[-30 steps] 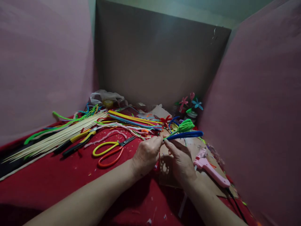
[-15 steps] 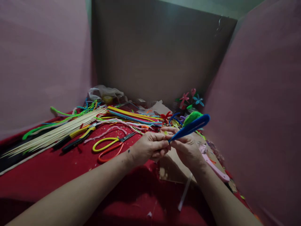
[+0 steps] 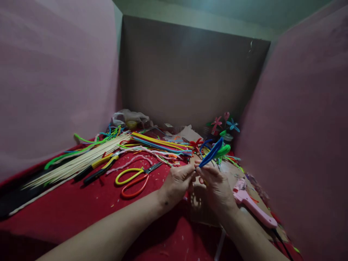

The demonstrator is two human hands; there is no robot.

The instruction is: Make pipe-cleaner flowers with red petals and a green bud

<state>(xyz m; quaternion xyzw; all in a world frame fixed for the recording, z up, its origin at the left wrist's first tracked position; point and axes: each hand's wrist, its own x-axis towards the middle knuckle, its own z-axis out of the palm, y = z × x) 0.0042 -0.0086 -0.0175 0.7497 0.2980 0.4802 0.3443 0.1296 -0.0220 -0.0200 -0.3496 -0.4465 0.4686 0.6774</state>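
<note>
A blue pipe cleaner (image 3: 211, 153), bent into a long narrow loop, leans up and to the right from between my hands. My left hand (image 3: 176, 183) pinches its lower end between thumb and fingers. Close against it, my right hand (image 3: 218, 186) also has its fingers closed on the base of the loop. The exact fingertip contact is partly hidden. Just behind the loop shows a fuzzy green piece (image 3: 225, 150). Beneath the hands lies a sheet of cardboard (image 3: 202, 214).
Scissors (image 3: 139, 186) with yellow and red handles and pliers (image 3: 101, 169) lie left on the red cloth. Beyond them are thin wooden sticks (image 3: 81, 158) and coloured pipe cleaners (image 3: 160, 143). A pink glue gun (image 3: 257, 209) rests right; pipe-cleaner flowers (image 3: 232, 125) stand at the back.
The blue loop has turned more upright and looks narrower, seen more edge-on. Both hands stay closed together at its base. The camera view has tilted up, so the table sits lower.
</note>
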